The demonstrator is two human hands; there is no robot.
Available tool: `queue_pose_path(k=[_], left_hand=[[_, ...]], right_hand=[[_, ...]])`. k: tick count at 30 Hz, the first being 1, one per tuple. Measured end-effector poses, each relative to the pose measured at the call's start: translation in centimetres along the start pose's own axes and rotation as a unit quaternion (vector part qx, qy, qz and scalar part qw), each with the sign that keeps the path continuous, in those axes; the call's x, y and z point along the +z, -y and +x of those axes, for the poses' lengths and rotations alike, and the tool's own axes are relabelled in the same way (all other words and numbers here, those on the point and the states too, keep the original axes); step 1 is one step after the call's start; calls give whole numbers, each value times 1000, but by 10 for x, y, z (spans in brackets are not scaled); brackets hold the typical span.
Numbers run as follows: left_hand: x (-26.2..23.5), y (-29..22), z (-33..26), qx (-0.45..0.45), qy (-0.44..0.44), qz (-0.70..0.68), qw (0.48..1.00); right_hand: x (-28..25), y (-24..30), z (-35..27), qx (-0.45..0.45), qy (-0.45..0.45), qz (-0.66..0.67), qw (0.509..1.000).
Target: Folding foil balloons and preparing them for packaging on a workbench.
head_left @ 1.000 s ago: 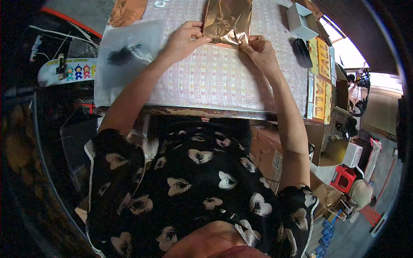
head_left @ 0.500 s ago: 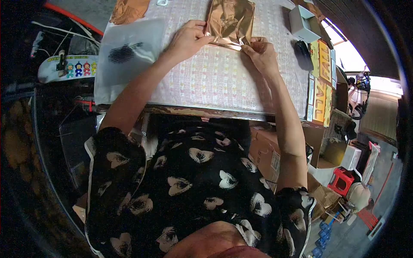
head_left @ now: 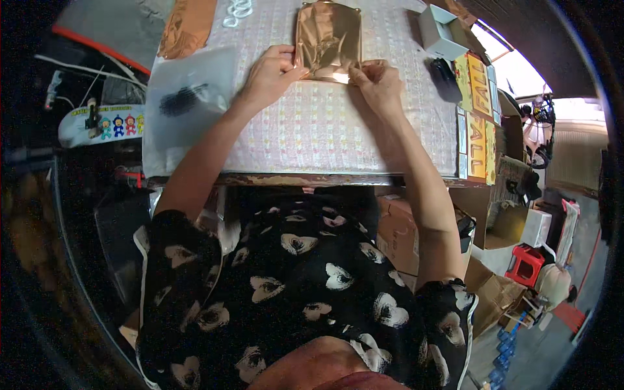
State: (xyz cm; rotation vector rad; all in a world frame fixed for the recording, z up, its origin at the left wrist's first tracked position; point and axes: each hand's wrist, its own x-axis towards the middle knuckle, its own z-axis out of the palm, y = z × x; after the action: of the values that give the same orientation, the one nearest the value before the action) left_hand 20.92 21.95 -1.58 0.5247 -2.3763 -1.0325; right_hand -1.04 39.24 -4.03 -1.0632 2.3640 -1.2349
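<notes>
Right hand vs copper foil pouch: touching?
Touching. The head view shows it: the right hand has its thumb pressed on the lower right corner of the copper foil pouch, with no gap visible.

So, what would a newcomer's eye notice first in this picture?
Probably the shiny copper-coloured bag at the top middle, on the table, with the left hand and right hand at its near corners. Next might come the colourfully printed skateboard at far left, or the yellow boxes along the table's right edge.
</notes>
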Motion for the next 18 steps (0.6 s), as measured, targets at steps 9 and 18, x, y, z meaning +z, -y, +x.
queue_pose_path(k=[9,18], left_hand=[[-5,0,-3,-12,8,4,1000],[-8,-8,-1,-36,23,10,999]], right_hand=[[-5,39,5,41,-34,-68,996],[8,40,17,-177,-109,-288,935]])
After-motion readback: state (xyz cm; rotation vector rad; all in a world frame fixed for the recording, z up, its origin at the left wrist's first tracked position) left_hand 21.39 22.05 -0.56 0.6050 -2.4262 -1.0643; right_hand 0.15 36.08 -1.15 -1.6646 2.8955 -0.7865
